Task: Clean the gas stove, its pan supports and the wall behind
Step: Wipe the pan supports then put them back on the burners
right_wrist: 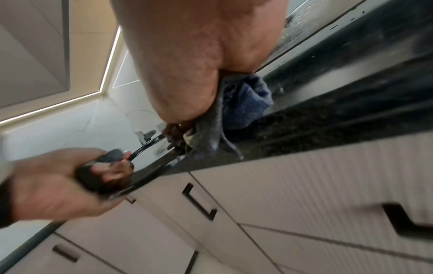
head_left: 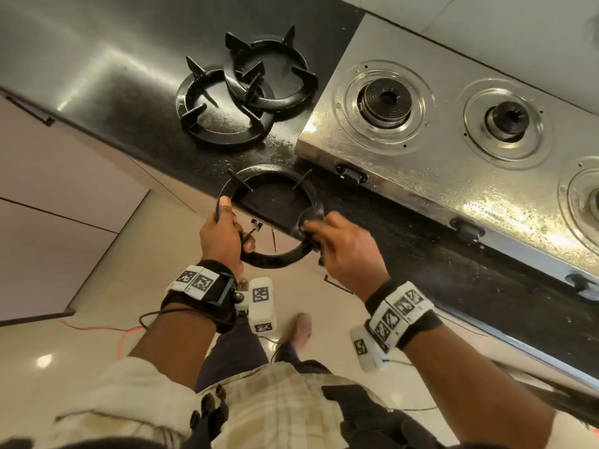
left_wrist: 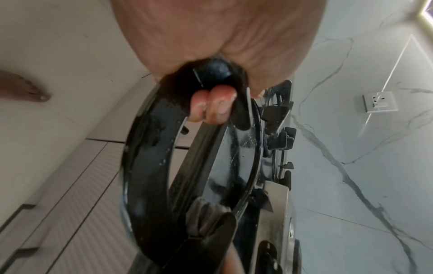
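A black ring-shaped pan support (head_left: 275, 259) hangs in the air over the front edge of the dark counter (head_left: 405, 241). My left hand (head_left: 223, 228) grips its left side, thumb on top, fingers (left_wrist: 211, 107) curled under the wet ring (left_wrist: 150, 152). My right hand (head_left: 337, 241) holds a blue-grey cloth (right_wrist: 243, 103) bunched against the ring's right side. Two more black pan supports (head_left: 246, 89) lie overlapping on the counter. The steel gas stove (head_left: 453, 163) stands to the right, its burners (head_left: 385, 98) bare.
Pale wall (head_left: 518, 34) runs behind the stove. Black knobs (head_left: 351, 175) stick out of the stove's front. White cabinet fronts with black handles (right_wrist: 199, 204) sit below the counter. A red cable (head_left: 107, 328) lies on the beige floor, and my foot (head_left: 301, 328) stands near it.
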Tool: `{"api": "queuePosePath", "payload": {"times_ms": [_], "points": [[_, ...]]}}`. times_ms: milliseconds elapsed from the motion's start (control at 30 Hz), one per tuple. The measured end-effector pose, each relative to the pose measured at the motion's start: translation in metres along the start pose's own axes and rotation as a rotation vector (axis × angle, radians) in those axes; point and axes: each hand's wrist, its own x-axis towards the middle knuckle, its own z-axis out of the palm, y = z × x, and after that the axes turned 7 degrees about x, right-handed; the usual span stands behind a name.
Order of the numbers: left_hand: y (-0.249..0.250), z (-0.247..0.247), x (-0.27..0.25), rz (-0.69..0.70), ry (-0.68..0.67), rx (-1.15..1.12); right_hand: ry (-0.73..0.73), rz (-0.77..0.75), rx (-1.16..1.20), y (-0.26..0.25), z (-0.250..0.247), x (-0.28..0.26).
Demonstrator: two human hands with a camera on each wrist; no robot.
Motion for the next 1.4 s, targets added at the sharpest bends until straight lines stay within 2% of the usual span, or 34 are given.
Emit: {"api": "queuePosePath", "payload": {"times_ms": [67, 167, 200, 267, 333, 367, 433, 467, 533, 667, 733, 833, 900, 1000, 1067, 1100, 1267, 1400], "points": [[-0.001, 0.001, -0.002, -0.002, -0.009, 0.006, -0.019, 0.083, 0.139, -0.007, 0.001, -0.015], [-0.005, 0.002, -0.006, -0.002, -0.001, 0.001, -0.084, 0.409, 0.489, -0.016, -0.020, -0.013], [-0.004, 0.003, -0.007, -0.005, -0.004, -0.001, -0.059, 0.496, 0.614, -0.018, -0.029, -0.012], [-0.003, 0.005, -0.009, -0.012, -0.014, 0.001, 0.078, 0.553, 0.805, -0.022, -0.039, -0.011], [-0.003, 0.006, -0.010, -0.009, -0.006, 0.009, 0.119, 0.440, 0.716, -0.033, -0.036, -0.011], [-0.003, 0.007, -0.010, -0.006, 0.001, 0.014, 0.076, 0.313, 0.555, -0.036, -0.028, -0.012], [-0.002, 0.008, -0.010, -0.003, 0.005, 0.027, -0.054, 0.022, 0.053, -0.035, -0.008, -0.015], [-0.001, 0.009, -0.011, 0.000, 0.006, 0.033, -0.116, -0.077, -0.164, -0.031, 0.001, -0.016], [0.001, 0.010, -0.011, 0.013, 0.006, 0.044, -0.190, -0.135, -0.371, -0.022, 0.008, -0.013], [-0.001, 0.011, -0.016, 0.031, -0.012, 0.064, -0.191, -0.182, -0.466, -0.010, 0.005, -0.002], [0.001, 0.011, -0.016, 0.031, -0.007, 0.062, -0.126, -0.172, -0.433, -0.009, 0.007, 0.002], [0.007, 0.013, -0.016, 0.018, 0.023, 0.080, 0.037, -0.079, -0.223, -0.013, 0.013, 0.003], [0.008, 0.014, -0.016, 0.018, 0.047, 0.077, 0.116, -0.021, -0.177, -0.016, 0.019, 0.002], [0.003, 0.017, -0.019, 0.028, 0.036, 0.052, 0.156, 0.191, -0.164, -0.032, 0.021, -0.006], [-0.002, 0.016, -0.021, 0.034, 0.035, 0.054, 0.072, 0.377, -0.175, -0.044, 0.018, -0.011], [-0.004, 0.015, -0.023, 0.033, 0.033, 0.044, 0.006, 0.420, -0.189, -0.046, 0.014, -0.012], [-0.005, 0.014, -0.027, 0.010, 0.026, 0.043, -0.265, 0.338, -0.138, -0.038, -0.018, -0.009], [-0.002, 0.015, -0.025, 0.018, 0.032, 0.063, -0.496, 0.304, -0.197, -0.022, -0.043, -0.006]]}}
